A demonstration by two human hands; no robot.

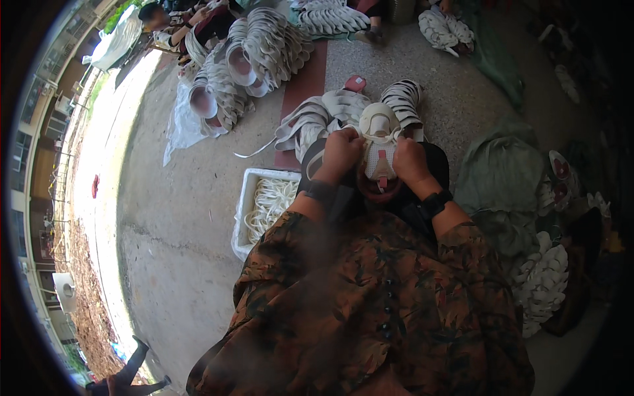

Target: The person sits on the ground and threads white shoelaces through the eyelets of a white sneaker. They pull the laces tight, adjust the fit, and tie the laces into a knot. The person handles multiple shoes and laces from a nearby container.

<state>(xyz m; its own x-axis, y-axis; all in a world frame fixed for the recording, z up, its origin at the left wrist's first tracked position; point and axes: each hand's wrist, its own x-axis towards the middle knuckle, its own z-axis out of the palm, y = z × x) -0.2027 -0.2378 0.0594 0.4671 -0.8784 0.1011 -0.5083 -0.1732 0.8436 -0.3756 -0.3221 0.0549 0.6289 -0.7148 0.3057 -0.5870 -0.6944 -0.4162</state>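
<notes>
A cream and white shoe upper [381,157] with a mesh tongue and reddish tabs lies across my lap, its rounded toe pointing away from me. A whitish shoelace [381,138] crosses it near the toe. On the left side of the upper, my left hand [342,153] is closed, fingers pinched at the lace. My right hand [411,160] is closed the same way on the right side, its fingertips partly hidden. Beyond my knees are stacked whitish shoe uppers [333,109], with another curved stack [401,99] beside them.
A white foam box [240,224] full of white laces [271,203] stands left of my lap. Large bundles of uppers [267,49] lie at the far left, near a seated person [173,30]. Green sacking [495,171] and more uppers [543,280] are at my right.
</notes>
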